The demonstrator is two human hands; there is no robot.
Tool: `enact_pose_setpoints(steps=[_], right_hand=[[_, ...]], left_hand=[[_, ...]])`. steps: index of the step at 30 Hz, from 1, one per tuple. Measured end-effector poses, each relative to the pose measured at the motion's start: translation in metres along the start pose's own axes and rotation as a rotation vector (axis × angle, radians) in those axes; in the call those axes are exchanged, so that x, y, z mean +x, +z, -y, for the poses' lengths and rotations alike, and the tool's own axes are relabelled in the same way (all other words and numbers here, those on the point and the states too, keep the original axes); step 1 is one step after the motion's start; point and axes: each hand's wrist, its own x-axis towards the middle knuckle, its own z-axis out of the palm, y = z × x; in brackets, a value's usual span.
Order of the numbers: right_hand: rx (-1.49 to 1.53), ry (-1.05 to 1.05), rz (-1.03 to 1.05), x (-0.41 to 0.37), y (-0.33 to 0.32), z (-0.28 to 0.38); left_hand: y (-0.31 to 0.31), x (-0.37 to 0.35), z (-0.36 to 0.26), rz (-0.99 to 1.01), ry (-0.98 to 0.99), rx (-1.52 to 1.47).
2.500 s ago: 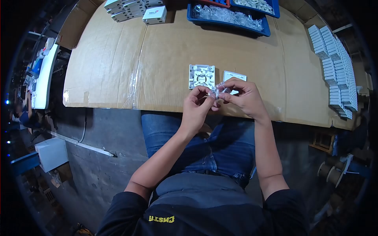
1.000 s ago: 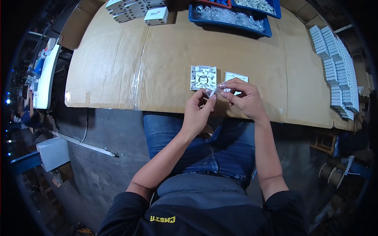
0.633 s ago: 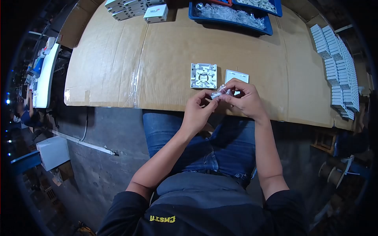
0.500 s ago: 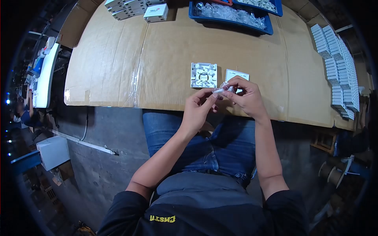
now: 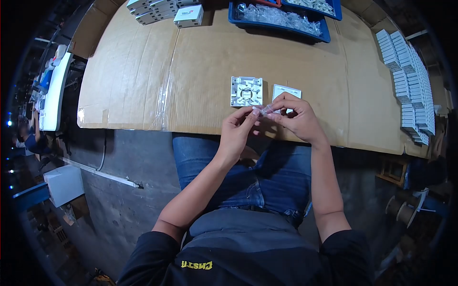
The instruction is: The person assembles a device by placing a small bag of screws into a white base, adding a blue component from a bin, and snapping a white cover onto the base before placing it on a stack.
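A small clear plastic bag (image 5: 268, 111) stretches between my two hands near the table's front edge. The fingertips of my left hand (image 5: 239, 127) pinch a small white piece at the bag's left end. My right hand (image 5: 299, 119) pinches the bag itself. Just beyond my left hand lies an open white square housing (image 5: 246, 91) with a round centre. A flat white cover (image 5: 287, 90) lies beside it, partly hidden behind my right hand.
Blue bins (image 5: 279, 21) of clear bags and small white parts stand at the far edge of the cardboard-covered table (image 5: 205, 71). White boxes (image 5: 188, 16) sit at the far left, and stacked white units (image 5: 408, 81) at the right. A person (image 5: 32, 138) is at the far left.
My hands have drawn slightly apart, the left one moving a little left. The bag between them shows more, and the white piece is now at my left fingertips.
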Motion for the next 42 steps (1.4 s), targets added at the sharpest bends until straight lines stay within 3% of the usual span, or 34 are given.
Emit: enact_pose_setpoints(steps=[8, 20, 23, 26, 42], right_hand=[[0.069, -0.012, 0.032, 0.0, 0.002, 0.001], [0.007, -0.085, -0.072, 0.0, 0.005, 0.009], [0.017, -0.065, -0.045, 0.0, 0.004, 0.006], [-0.048, -0.077, -0.013, 0.0, 0.002, 0.015], [-0.002, -0.096, -0.101, 0.005, 0.009, 0.017]], left_hand=[[0.01, -0.003, -0.007, -0.014, 0.069, -0.012], [0.003, 0.001, -0.009, 0.065, -0.061, -0.218], [-0.001, 0.002, -0.011, 0.136, -0.056, -0.19], [0.007, -0.002, -0.021, 0.072, -0.048, -0.21], [0.007, 0.002, -0.019, 0.15, 0.03, -0.092]])
